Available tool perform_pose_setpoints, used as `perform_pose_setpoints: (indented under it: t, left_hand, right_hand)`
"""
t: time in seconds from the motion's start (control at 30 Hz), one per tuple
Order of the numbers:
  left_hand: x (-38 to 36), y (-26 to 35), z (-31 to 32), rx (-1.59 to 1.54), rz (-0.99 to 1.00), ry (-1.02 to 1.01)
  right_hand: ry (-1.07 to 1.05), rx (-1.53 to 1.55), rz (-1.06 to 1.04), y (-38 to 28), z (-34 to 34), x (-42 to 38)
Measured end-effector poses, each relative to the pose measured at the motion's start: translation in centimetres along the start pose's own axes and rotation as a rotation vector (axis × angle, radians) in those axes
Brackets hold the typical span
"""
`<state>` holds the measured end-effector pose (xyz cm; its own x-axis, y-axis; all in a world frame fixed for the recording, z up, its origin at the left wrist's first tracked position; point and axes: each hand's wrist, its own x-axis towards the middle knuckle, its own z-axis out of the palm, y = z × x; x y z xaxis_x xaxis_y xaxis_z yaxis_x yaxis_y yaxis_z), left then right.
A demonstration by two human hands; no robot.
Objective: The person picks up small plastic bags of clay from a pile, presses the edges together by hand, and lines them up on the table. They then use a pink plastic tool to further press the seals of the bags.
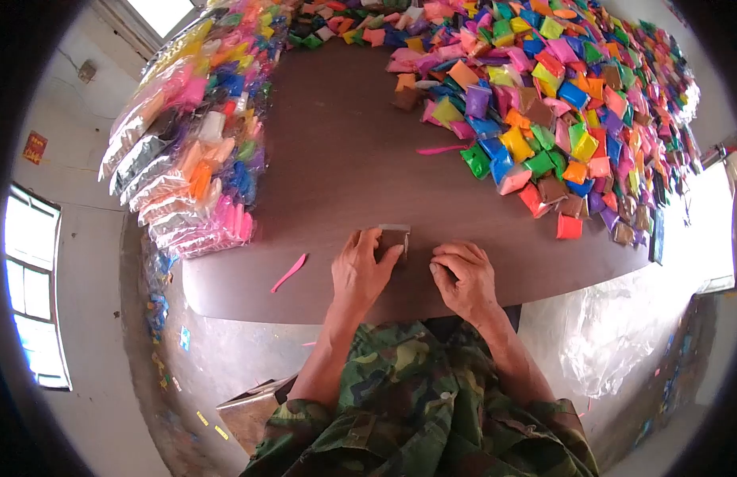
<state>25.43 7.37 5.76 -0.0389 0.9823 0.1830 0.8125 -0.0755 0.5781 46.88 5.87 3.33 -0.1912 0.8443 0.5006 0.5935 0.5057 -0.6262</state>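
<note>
At the near middle of the table, my left hand [364, 266] has its thumb and fingers around a small dark brown packet [395, 235] with a pale clear edge. A short gap to the right, my right hand [465, 278] is curled, thumb against the forefinger; whatever may lie in that pinch is too small to make out. Left of my left hand lies a pink plastic modelling knife [289, 273]. A second pink strip-like tool [442, 149] rests farther back, beside the pile of packets.
A large heap of small coloured packets [535, 119] covers the table's right and back. Stacked clear bags of coloured pieces [186, 175] line the left side. The brown table [329, 159] has a curved near edge. Below stands a wooden stool [253, 417]; plastic sheeting [607, 334] lies right.
</note>
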Motion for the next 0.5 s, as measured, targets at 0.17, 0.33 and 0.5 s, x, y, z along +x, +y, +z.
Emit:
perform_pose_setpoints:
  t: [0.17,0.33,0.5]
  left_hand:
    - [0.1,-1.0,0.8,-0.118,0.039,0.022]
    - [-1.0,0.4,0.2,-0.454,-0.100,-0.066]
    - [-1.6,0.8,-0.1,-0.784,-0.236,-0.262]
  right_hand:
    - [-0.012,-0.023,0.008,-0.2,0.0,0.0]
    - [-0.035,-0.123,-0.001,-1.6,-0.2,0.3]
    - [0.016,0.053,0.099,-1.9,0.2,0.2]
